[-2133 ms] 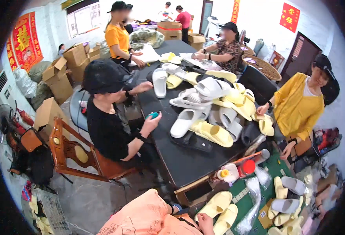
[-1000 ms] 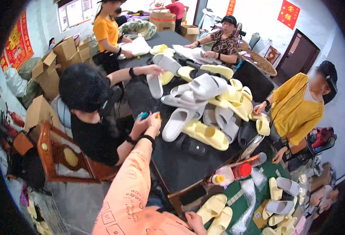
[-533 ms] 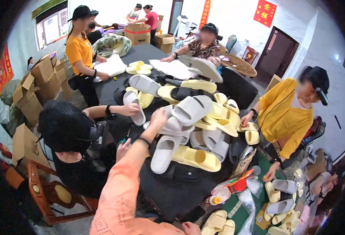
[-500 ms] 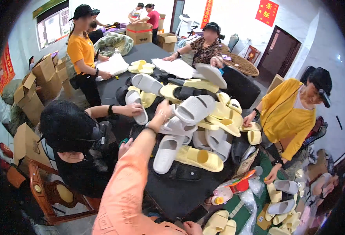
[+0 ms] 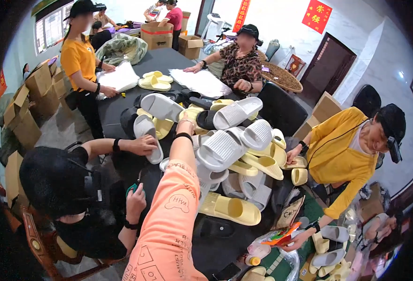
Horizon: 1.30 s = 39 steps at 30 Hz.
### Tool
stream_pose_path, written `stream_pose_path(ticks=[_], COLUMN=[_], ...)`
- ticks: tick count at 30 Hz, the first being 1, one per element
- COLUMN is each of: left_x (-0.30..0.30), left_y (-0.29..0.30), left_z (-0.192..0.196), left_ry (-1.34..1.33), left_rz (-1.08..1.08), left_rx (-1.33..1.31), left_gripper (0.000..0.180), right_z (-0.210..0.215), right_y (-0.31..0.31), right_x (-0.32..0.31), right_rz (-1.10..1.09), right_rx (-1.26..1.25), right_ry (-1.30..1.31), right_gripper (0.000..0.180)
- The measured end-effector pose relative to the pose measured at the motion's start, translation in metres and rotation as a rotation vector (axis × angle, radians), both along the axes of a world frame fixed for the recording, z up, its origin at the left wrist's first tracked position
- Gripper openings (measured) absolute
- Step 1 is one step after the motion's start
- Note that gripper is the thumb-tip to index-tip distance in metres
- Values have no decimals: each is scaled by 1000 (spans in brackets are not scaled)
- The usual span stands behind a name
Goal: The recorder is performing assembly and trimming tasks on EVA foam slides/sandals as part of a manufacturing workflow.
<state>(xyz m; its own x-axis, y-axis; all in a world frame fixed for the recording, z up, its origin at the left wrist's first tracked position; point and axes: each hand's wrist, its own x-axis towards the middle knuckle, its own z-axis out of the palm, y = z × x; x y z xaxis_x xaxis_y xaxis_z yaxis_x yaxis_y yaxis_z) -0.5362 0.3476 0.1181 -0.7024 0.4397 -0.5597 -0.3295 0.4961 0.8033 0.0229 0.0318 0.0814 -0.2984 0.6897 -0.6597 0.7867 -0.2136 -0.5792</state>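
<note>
My left arm in a printed orange sleeve stretches to the slipper pile. My left hand (image 5: 186,123) is closed on a pale yellow slipper (image 5: 193,112) at the near left side of the pile; my own wrist and hand hide part of the grip. Grey slippers (image 5: 219,151) lie stacked just right of my hand, and another grey slipper (image 5: 162,107) rests beyond it to the left. Below the stack, nearer me, are a long yellow slipper (image 5: 230,208) and a black slipper (image 5: 214,228). My right hand is out of view.
At left, a seated co-worker touches a grey slipper (image 5: 147,136) and holds a green-handled tool (image 5: 132,188). A yellow-sleeved co-worker at right grips an orange packet (image 5: 286,234). White sheets (image 5: 201,83) lie across the dark table (image 5: 174,58). A bottle (image 5: 252,260) stands near the front.
My left hand has reached farther into the pile, and my right hand has left the view. The far co-worker's grey slipper now lies on the pile. The right co-worker has grasped the orange packet.
</note>
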Motion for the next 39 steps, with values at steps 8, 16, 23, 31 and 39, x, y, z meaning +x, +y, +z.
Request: stream_pose_path(ticks=[8, 16, 23, 31, 39], left_x=[-24, 256, 432, 448, 509], left_y=[-13, -165, -326, -404, -461], left_z=[-14, 70, -81, -144, -151], left_ry=[99, 8, 48, 169, 618], left_rz=[-78, -658, -2005, -1876, -1730], left_rx=[-51, 903, 135, -78, -404], left_gripper=[72, 23, 29, 30, 33], right_z=[-33, 3, -19, -80, -164], right_y=[-10, 24, -3, -63, -68], right_x=[14, 55, 168, 237, 309], right_rz=[93, -96, -1084, -1217, -622], right_rx=[111, -162, -82, -3, 326], right_ry=[135, 568, 1029, 477, -58], right_gripper=[21, 29, 22, 12, 25])
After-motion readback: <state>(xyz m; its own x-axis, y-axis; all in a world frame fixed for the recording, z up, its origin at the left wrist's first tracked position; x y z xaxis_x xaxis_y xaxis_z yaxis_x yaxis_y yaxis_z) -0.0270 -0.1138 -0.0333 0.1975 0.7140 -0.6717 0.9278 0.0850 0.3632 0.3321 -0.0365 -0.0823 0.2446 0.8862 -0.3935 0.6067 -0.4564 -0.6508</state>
